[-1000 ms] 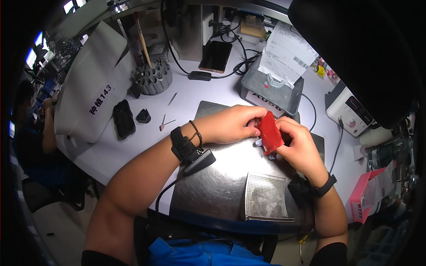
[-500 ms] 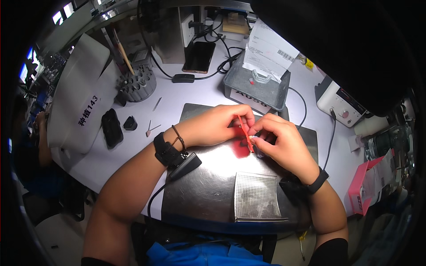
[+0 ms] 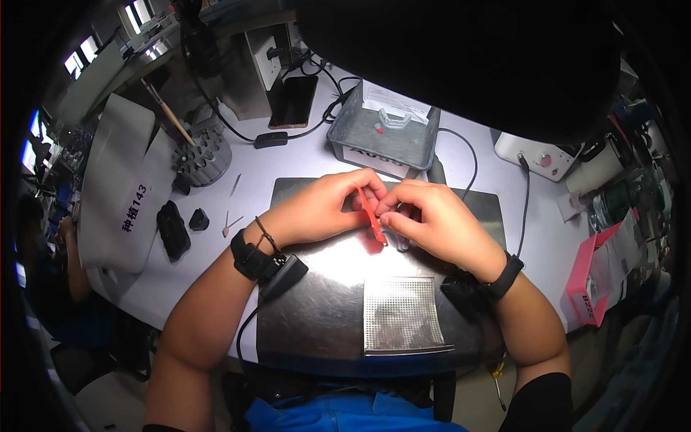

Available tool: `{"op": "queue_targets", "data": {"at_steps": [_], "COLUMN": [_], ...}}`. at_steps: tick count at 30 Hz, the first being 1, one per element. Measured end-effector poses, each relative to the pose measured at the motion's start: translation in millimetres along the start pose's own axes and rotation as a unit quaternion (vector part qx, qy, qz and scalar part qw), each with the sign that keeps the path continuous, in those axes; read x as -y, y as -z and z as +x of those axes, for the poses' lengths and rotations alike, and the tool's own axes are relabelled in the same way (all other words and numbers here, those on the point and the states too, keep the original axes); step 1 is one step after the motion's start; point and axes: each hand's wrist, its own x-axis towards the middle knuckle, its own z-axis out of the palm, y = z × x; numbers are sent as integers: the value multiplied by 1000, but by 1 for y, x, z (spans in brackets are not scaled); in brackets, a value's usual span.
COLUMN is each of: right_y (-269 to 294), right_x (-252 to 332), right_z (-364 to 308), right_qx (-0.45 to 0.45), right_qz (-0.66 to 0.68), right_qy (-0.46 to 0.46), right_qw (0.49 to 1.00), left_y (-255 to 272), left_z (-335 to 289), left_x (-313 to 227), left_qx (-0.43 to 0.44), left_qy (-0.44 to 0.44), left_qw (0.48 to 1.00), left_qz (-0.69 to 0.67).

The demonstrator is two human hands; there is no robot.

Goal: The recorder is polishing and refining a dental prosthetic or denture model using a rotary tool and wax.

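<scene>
Over a shiny metal board (image 3: 309, 309), my hands are close together. A thin red strip (image 3: 369, 214) is pinched in the fingers of my left hand (image 3: 324, 205), slanting down toward me. My right hand (image 3: 439, 222) is closed, thumb and fingertips pinched right beside the strip. A small pale bit shows at those fingertips, too small to name. Nearer to me a perforated metal sheet (image 3: 402, 313) lies on the board.
Beyond my hands stands a grey tray (image 3: 340, 135) with a whitish horseshoe-shaped piece (image 3: 396, 119) in it. Left are a round grey tool holder (image 3: 204, 160), a phone (image 3: 294, 101) and a black case (image 3: 173, 230). Right are a white control box (image 3: 540, 157) and a pink bin (image 3: 576, 288).
The view has shifted, so most things sit differently in the picture. Both hands stay together on the red strip, which is now tilted a little differently. The paper over the tray shows less.
</scene>
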Motion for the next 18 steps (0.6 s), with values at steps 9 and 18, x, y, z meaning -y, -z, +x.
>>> {"op": "queue_targets", "data": {"at_steps": [9,18], "right_y": [-3,-4], "right_x": [2,2], "right_z": [3,-1], "right_qx": [24,-5], "right_qz": [3,-58], "right_qy": [-19,11], "right_qw": [1000,998], "left_y": [-2,-5], "left_z": [-3,-28], "left_x": [-9,-30], "left_qx": [-23,-59], "left_qy": [6,77], "left_qw": [999,968], "left_qz": [-23,231]}}
